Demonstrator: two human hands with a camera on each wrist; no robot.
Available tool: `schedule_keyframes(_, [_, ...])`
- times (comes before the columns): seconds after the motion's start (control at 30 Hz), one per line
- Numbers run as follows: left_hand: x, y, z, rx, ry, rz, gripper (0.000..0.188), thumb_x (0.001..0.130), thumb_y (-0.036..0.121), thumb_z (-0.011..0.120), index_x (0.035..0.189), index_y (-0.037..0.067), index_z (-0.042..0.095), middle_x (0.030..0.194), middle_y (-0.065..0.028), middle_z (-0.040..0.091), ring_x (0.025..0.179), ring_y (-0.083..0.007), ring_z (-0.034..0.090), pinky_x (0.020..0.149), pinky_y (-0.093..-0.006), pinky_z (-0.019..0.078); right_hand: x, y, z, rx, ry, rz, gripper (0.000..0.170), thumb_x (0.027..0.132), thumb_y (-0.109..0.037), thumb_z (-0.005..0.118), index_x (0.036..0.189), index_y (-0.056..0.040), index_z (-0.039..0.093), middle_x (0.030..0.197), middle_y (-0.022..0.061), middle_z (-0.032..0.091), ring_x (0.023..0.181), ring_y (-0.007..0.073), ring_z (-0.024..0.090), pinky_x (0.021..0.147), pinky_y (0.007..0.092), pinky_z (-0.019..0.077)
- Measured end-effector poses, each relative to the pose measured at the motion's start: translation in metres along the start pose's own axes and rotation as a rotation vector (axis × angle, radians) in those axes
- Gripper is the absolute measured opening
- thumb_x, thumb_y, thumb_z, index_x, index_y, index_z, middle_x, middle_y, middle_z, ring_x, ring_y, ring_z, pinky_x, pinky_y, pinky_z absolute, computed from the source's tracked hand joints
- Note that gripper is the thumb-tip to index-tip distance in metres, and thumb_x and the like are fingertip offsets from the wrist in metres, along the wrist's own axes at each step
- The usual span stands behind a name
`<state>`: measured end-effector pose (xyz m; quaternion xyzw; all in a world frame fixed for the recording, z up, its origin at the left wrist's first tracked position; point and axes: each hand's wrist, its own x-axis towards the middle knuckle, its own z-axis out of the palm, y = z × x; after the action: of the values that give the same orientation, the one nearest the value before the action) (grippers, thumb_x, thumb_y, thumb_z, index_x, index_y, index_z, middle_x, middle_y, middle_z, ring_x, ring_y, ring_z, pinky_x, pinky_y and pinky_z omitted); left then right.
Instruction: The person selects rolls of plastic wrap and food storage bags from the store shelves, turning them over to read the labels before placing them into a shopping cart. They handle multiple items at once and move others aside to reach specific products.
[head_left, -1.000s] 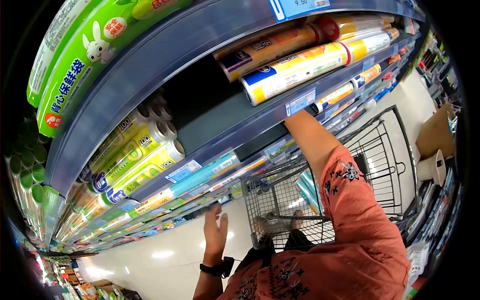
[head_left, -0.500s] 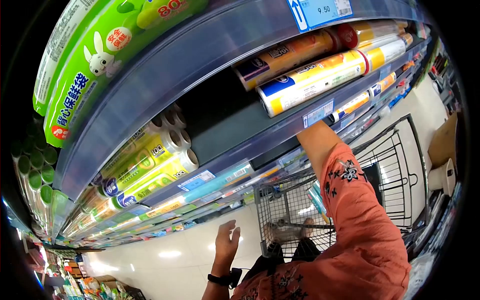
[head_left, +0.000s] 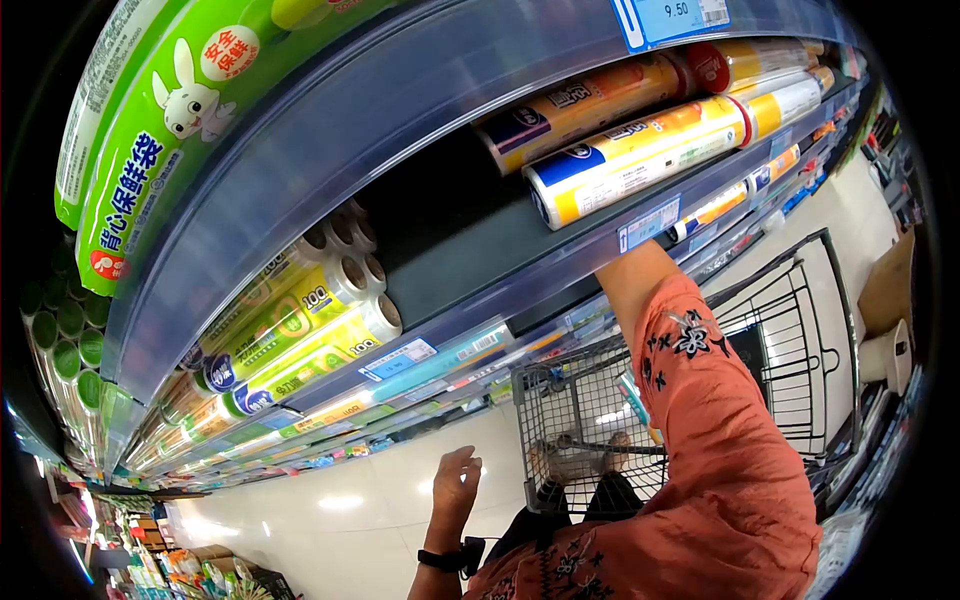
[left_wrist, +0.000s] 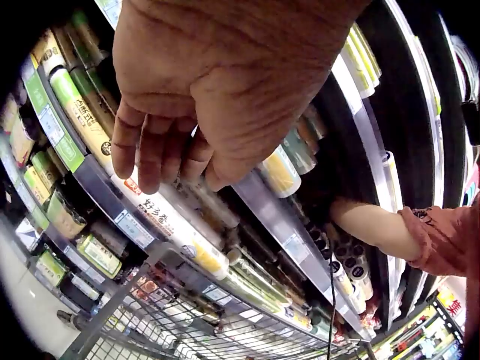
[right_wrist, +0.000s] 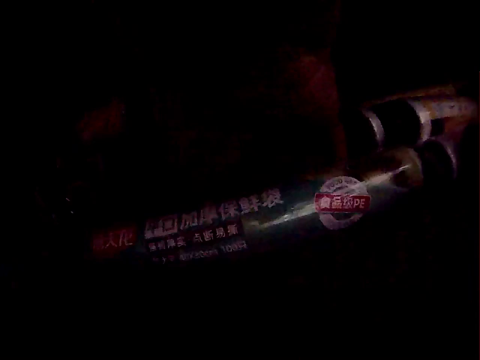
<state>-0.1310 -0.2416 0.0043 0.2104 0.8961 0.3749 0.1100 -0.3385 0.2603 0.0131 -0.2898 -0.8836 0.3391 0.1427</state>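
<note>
My right forearm [head_left: 632,282] reaches in under a shelf edge, and the hand itself is hidden in the head view. In the dark right wrist view, a roll of food storage bags [right_wrist: 289,217] with a round badge lies across the middle. A faint reddish patch above it is too dim to show how the right hand lies, so I cannot tell whether it holds the roll. My left hand [head_left: 456,484] hangs free beside the cart, fingers loosely bent and holding nothing. The left wrist view shows its fingers [left_wrist: 150,154] in front of shelved rolls.
A wire shopping cart [head_left: 590,420] with a teal package inside stands against my front. Yellow-white rolls [head_left: 640,160] and green-yellow rolls [head_left: 310,345] lie on the shelf above my arm. Green bag packs [head_left: 160,150] hang at upper left. Shelf edges [head_left: 480,275] run close to my arm.
The view has shifted, so shelves and cart sit further right. My right arm stays reached under the shelf, with less forearm showing than a second ago. The left hand remains free beside the cart.
</note>
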Motion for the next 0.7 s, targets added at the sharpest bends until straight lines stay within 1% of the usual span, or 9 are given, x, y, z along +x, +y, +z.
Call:
schedule_keyframes(0.17, [0.0, -0.008, 0.001, -0.005, 0.006, 0.006, 0.024, 0.09, 0.009, 0.067, 0.113, 0.002, 0.062, 0.102, -0.0175, 0.065, 0.082, -0.0287, 0.068, 0.069, -0.0364, 0.0576, 0.0, 0.001, -0.001, 0.001, -0.007, -0.001, 0.061, 0.088, -0.036, 0.069, 0.139, -0.0092, 0.05, 0.144, 0.0194, 0.048, 0.126, 0.0349, 0.053, 0.091, 0.0439, 0.0546])
schedule_keyframes(0.37, [-0.007, -0.018, 0.004, 0.007, -0.008, 0.02, 0.023, 0.091, 0.01, 0.067, 0.112, 0.002, 0.063, 0.103, -0.0171, 0.065, 0.085, -0.0294, 0.067, 0.072, -0.037, 0.0571, 0.0, 0.004, -0.006, 0.003, -0.003, -0.005, 0.061, 0.089, -0.037, 0.069, 0.14, -0.0095, 0.049, 0.144, 0.019, 0.048, 0.126, 0.0347, 0.053, 0.09, 0.0443, 0.0553])
schedule_keyframes(0.47, [-0.007, -0.013, 0.003, -0.023, -0.025, -0.026, 0.023, 0.091, 0.011, 0.066, 0.112, 0.002, 0.063, 0.103, -0.0174, 0.066, 0.087, -0.0303, 0.066, 0.074, -0.0373, 0.0567, 0.001, 0.002, -0.006, 0.009, -0.004, -0.007, 0.062, 0.089, -0.037, 0.069, 0.14, -0.0096, 0.049, 0.145, 0.0187, 0.047, 0.126, 0.0346, 0.053, 0.09, 0.0445, 0.0556])
schedule_keyframes(0.57, [-0.008, -0.01, 0.004, -0.026, -0.026, -0.033, 0.022, 0.091, 0.011, 0.066, 0.111, 0.002, 0.064, 0.103, -0.0176, 0.066, 0.088, -0.0311, 0.066, 0.074, -0.0373, 0.0562, 0.002, 0.002, -0.007, 0.006, -0.004, -0.009, 0.062, 0.089, -0.038, 0.069, 0.14, -0.0098, 0.049, 0.145, 0.0185, 0.047, 0.126, 0.0345, 0.053, 0.089, 0.0447, 0.056])
schedule_keyframes(0.7, [-0.013, -0.017, 0.008, 0.008, -0.022, 0.024, 0.022, 0.091, 0.011, 0.066, 0.111, 0.001, 0.063, 0.101, -0.0176, 0.066, 0.087, -0.0316, 0.066, 0.073, -0.0379, 0.0558, 0.003, 0.001, -0.01, 0.007, 0.001, -0.02, 0.062, 0.089, -0.038, 0.069, 0.141, -0.01, 0.049, 0.145, 0.0183, 0.047, 0.126, 0.0344, 0.053, 0.089, 0.0449, 0.0565])
